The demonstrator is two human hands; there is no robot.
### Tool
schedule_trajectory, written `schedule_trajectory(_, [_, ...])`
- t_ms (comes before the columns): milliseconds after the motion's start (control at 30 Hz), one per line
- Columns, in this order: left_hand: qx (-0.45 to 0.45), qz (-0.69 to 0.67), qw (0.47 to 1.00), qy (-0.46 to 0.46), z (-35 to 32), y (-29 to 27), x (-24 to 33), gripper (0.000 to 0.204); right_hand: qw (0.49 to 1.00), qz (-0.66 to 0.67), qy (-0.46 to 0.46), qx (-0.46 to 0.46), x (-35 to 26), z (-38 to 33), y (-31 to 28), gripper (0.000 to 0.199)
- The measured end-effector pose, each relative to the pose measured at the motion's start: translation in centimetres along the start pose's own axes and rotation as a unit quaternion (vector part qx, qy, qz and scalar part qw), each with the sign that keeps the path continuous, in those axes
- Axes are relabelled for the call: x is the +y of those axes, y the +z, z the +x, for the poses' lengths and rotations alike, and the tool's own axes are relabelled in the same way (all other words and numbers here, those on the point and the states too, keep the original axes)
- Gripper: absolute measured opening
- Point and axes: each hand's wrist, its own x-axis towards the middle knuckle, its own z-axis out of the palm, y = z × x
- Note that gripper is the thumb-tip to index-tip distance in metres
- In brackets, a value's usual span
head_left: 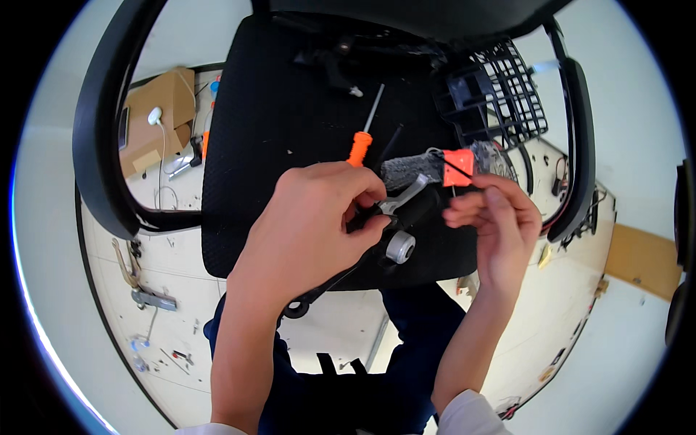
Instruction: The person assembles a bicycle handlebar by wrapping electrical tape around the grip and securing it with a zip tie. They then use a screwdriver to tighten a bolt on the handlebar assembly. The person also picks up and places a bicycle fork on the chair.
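Right now you're mid-assembly w/ both hands over the black chair seat (290, 145). Your left hand (312, 225) is clenched round a grey-and-black bracket part (406, 206), thumb and forefinger pinching its upper end; a round grey hub (400, 247) hangs just below, and a dark rod or strap (319, 290) trails down-left from under the hand. Your right hand (493, 217) is pinched shut at the fingertips just beside the part's right end, prob. on a small fastener, but can't tell what's in the pinch, too small. Looks like the fitting step: small piece going onto the bracket. Next move, as I judge it, needs steady alignment w/ the left hand holding the part still, then a tool. The orange-handled screwdriver (362, 130) lies on the seat just above your left hand, tip pointing up-right. An orange block on a grey sleeve (457, 168) sits near your right fingers, black wire basket (500, 94) behind it. Surface is the fabric seat, no worktop. Room: pale floor (181, 304) w/ scattered metal bits at left, a cardboard box (156, 116) w/ white cable on it.
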Motion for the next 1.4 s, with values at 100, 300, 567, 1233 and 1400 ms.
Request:
schedule_trajectory(100, [0.011, 0.053, 0.998, 0.036, 0.4, 2.9, 3.4, 0.022, 1.0, -0.017, -0.012, -0.006, -0.1, 0.7, -2.8, 0.024])
schedule_trajectory(300, [-0.045, 0.111, 0.983, 0.139, -4.0, 12.9, 6.0, 0.023, 0.999, 0.042, 0.028, 0.01, 1.6, 1.8, -7.9, 0.023])
schedule_trajectory(567, [0.094, 0.076, 0.984, 0.13, -6.8, 18.8, 3.8, 0.043, 0.977, 0.187, 0.097, -0.046, 3.5, 1.2, -10.4, 0.024])
schedule_trajectory(1233, [-0.019, -0.008, 0.992, -0.121, -4.8, 11.4, 7.9, 0.045, 0.948, 0.313, -0.039, 0.038, -2.3, -0.3, -12.3, 0.027])
schedule_trajectory(1400, [0.116, -0.161, 0.958, -0.209, -2.8, 8.3, 7.6, 0.035, 0.979, 0.202, -0.001, -0.017, -4.0, -0.2, -9.7, 0.017])
